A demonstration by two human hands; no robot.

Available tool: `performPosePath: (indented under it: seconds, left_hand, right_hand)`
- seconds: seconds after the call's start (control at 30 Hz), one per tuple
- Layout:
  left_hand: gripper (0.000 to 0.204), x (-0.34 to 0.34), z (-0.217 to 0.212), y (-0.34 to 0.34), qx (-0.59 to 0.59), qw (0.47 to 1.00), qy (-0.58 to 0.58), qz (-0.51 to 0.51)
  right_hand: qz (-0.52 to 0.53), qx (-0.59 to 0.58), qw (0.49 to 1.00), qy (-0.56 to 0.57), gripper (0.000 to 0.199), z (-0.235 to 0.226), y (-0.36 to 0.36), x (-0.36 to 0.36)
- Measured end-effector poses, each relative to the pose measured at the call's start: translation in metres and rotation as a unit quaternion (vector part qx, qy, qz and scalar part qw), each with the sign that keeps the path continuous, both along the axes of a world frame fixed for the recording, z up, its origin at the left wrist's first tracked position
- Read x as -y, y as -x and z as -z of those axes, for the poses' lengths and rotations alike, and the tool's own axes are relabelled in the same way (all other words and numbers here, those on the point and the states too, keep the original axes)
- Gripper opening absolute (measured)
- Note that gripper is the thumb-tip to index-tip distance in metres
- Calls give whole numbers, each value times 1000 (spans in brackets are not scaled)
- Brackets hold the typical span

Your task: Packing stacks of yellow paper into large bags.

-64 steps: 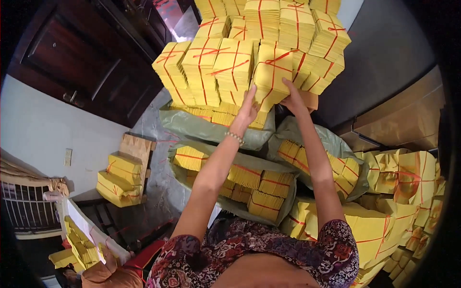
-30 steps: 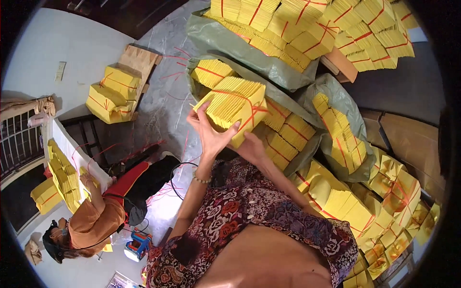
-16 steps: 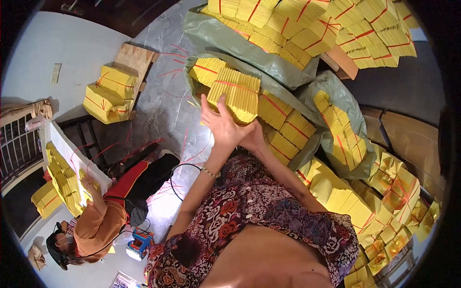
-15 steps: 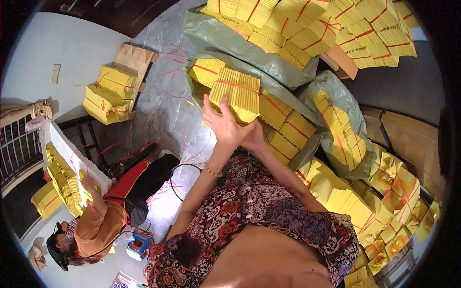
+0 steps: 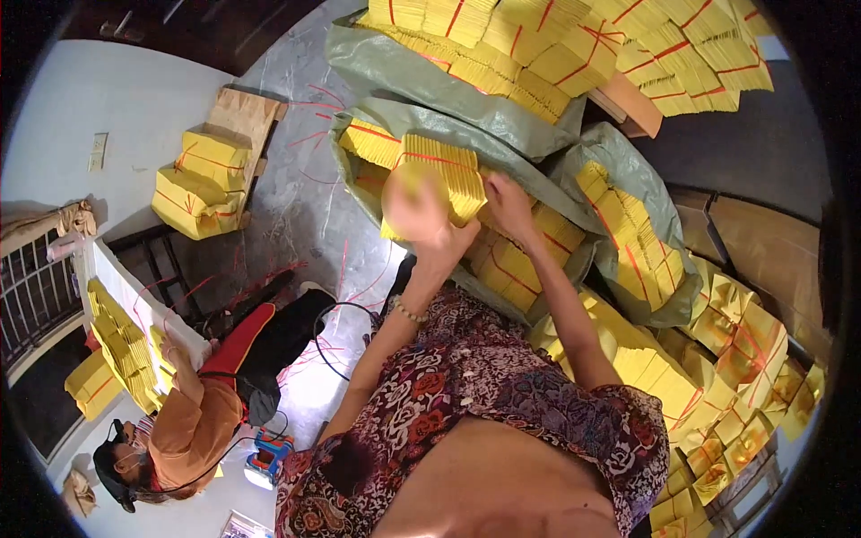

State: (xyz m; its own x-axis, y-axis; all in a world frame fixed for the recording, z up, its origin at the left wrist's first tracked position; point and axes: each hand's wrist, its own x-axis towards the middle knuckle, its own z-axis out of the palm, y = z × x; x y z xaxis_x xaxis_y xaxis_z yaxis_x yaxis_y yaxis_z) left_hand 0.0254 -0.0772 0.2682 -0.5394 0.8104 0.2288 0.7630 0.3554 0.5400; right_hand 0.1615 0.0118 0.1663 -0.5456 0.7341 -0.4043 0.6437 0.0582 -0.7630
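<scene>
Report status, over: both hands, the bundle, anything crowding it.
Left hand and right hand both grip the yellow paper bundle. Bundle held over open green sack. Stacked yellow bundles packed close beneath.

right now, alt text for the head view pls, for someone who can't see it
Seen from above, a person's left hand and right hand grip a yellow paper bundle tied with red string, over an open green sack of similar bundles. More yellow bundles are piled all around. Lower left, a second person in an orange top sits on the floor.
</scene>
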Motion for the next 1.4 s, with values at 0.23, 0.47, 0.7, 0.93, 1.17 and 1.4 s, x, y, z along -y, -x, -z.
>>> performPosePath:
  seconds: [0.23, 0.47, 0.7, 0.93, 1.17, 1.4]
  left_hand:
    - [94, -4, -2, 8, 4, 1000, 23, -8]
    - [92, -18, -6, 10, -26, 997, 71, -21]
    - [85, -31, -6, -1, -57, 997, 54, 21]
    - [83, -49, -5, -20, -47, 996, 44, 63]
    - [82, -42, 11, -8, -1, 990, 139, 22]
    - [81, -58, 23, 4, 11, 993, 108, 49]
  right_hand:
    - [-110, 56, 890, -440, 36, 32, -4, -54]
    - [-39, -9, 872, -489, 11, 30, 6, -54]
    - [-94, -23, 885, -455, 21, 42, -6, -39]
    - [-78, -11, 932, -354, 27, 47, -28, -41]
    - [-17, -4, 971, -237, 32, 40, -19, -64]
    - [32, -125, 964, -232, 35, 28, 3, -74]
